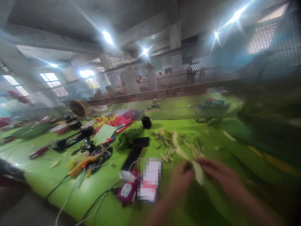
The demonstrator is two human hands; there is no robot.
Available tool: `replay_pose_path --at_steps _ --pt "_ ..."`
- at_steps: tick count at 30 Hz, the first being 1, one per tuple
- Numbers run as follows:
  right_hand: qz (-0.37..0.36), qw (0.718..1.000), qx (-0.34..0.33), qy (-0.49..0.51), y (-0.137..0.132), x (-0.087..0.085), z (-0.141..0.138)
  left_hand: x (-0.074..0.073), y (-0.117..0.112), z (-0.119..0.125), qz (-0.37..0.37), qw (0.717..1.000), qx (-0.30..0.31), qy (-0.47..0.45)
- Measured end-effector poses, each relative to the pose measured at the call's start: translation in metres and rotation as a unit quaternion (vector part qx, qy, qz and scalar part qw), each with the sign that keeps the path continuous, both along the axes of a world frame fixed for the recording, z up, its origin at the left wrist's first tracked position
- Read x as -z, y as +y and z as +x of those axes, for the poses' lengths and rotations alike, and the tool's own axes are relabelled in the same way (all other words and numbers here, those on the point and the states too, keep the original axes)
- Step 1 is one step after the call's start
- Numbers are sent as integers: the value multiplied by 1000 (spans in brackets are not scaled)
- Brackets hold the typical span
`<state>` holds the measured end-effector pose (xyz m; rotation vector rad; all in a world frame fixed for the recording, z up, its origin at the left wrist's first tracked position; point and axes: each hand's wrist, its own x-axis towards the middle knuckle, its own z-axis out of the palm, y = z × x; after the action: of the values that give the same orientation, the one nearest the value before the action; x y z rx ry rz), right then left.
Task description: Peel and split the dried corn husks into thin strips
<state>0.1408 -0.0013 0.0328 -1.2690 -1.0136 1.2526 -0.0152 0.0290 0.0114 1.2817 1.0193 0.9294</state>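
- The left hand [182, 179] and the right hand [218, 174] meet low in the view, at about five o'clock from the middle of the bright green tabletop [98, 191].
- Between them is a pale cream leaf-shaped strip [198, 175], held just above the table. Both hands look closed on it in a fingertip pinch, the left from nine o'clock and the right from three o'clock. Motion blur hides the exact finger placement.
- Judged from this, the step in hand is working that single strip between the fingertips.
- A loose pile of similar pale dried strips [168, 142] lies on the table near the hands, at about eleven o'clock from them.
- At nine to ten o'clock from the hands lie a flat black phone [132, 157], a magenta box-shaped gadget with a white cable [127, 190] and a bundle of green fibre [128, 137].
- Further back, at ten o'clock, sits a heap of pink and yellow pieces [113, 121]. A grey perforated metal screen [178, 75] closes off the far edge.
- Any further handling probably calls for a light, steady pinch on both sides, since the strip looks thin and easy to tear or let slip.
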Motion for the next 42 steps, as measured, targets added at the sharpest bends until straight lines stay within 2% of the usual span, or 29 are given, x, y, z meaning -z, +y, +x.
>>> replay_pose_path --at_steps 6,10,13,16,19,23,29,35,38,42 --pt "19 1000 8 -7 1 6 -2 13 6 0 17 999 -39 11" --pt "43 997 43 -54 0 1 -3 8 7 -2 4 1000 -31 1" --pt "42 993 21 -113 -2 0 -5 4 6 -2 -4 999 -40 0" --pt "68 977 1 -201 -4 5 -6 4 7 -3 -6 999 -34 -3" --pt "115 948 9 -296 -2 14 -4 6 7 -2 -3 1000 -27 -6" --pt "139 927 9 -348 1 20 0 6 7 -2 0 999 -31 -13" --pt "125 944 4 -304 0 19 0 5 6 -1 -24 999 -29 -1" --pt "75 962 -18 -264 -2 22 -4 11 9 -2 -18 999 -49 16" --pt "55 976 -33 -208 2 22 -6 15 11 -3 -26 999 -38 -14" --pt "11 991 -41 -124 8 13 -6 14 10 -3 -53 997 -38 -44"
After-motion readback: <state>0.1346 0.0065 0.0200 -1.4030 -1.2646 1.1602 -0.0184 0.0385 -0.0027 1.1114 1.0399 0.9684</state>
